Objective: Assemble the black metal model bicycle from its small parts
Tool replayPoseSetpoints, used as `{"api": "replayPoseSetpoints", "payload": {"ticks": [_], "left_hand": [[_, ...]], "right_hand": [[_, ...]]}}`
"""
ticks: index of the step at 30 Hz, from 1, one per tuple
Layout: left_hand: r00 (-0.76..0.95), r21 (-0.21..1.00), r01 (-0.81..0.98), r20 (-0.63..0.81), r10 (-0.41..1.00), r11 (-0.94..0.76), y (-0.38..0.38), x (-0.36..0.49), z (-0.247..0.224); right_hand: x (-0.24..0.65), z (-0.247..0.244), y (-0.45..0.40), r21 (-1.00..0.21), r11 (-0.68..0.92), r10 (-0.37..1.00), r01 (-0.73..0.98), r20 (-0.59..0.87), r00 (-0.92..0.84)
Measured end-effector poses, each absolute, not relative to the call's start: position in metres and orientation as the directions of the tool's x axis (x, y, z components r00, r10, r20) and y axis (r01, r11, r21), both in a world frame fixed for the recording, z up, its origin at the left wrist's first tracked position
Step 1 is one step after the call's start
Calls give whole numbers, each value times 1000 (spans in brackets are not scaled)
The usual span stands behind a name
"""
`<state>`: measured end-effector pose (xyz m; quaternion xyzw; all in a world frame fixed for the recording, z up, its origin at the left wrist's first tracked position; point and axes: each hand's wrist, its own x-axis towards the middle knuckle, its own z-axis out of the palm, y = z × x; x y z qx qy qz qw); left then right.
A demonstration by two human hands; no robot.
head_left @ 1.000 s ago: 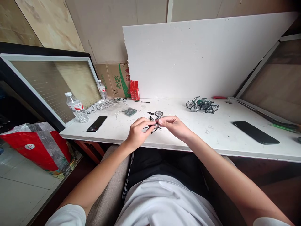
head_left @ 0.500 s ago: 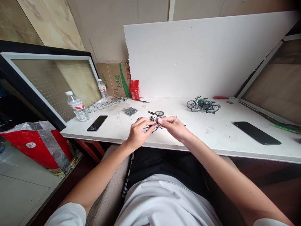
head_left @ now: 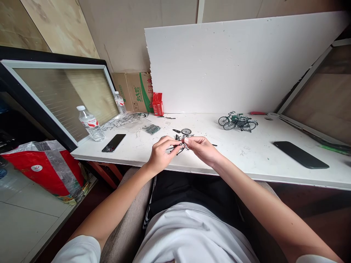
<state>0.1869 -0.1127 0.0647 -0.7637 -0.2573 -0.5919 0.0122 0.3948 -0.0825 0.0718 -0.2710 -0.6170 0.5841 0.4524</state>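
Observation:
My left hand [head_left: 161, 152] and my right hand [head_left: 202, 149] meet over the front part of the table, both in a pinch. Between the right fingertips is a small silvery model bicycle part [head_left: 186, 147]. The left thumb and forefinger close on a tiny dark piece that touches or nearly touches it; its exact shape is too small to tell. Just beyond the fingers lie a spoked model wheel [head_left: 186, 131] and a narrow black piece [head_left: 176, 130]. More dark parts lie partly hidden under the hands.
Model bicycles [head_left: 238, 122] stand at the right rear. Phones lie left [head_left: 113, 143] and right [head_left: 301, 155]. A small bag of parts [head_left: 152, 129], thin part frames [head_left: 128, 120], water bottles [head_left: 91, 124] and a red box [head_left: 158, 104] occupy the left. A white board [head_left: 236, 65] backs the table.
The view has shifted very slightly. Both hands keep the same pinch on the small parts, and nothing on the table has visibly moved.

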Motion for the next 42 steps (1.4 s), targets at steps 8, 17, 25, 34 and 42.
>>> {"api": "replayPoseSetpoints", "payload": {"ticks": [8, 17, 25, 34, 42], "left_hand": [[180, 355, 441, 865, 468, -824, -108, 188, 65], [159, 420, 444, 832, 531, -791, -109, 190, 59], [155, 400, 473, 839, 521, -785, -111, 190, 59], [169, 640, 331, 683, 711, -694, -107, 185, 60], [131, 871, 65, 477, 869, -487, -95, 174, 69]], "right_hand": [[396, 68, -78, -973, 159, 871, -168, 218, -441], [395, 69, -79, -971, 177, 868, -164, 232, -438], [393, 70, -82, -974, 164, 846, -159, 222, -485], [395, 69, -77, -981, 40, 883, -191, 124, -452], [398, 67, -69, -973, -11, 890, -230, 95, -445]]}}
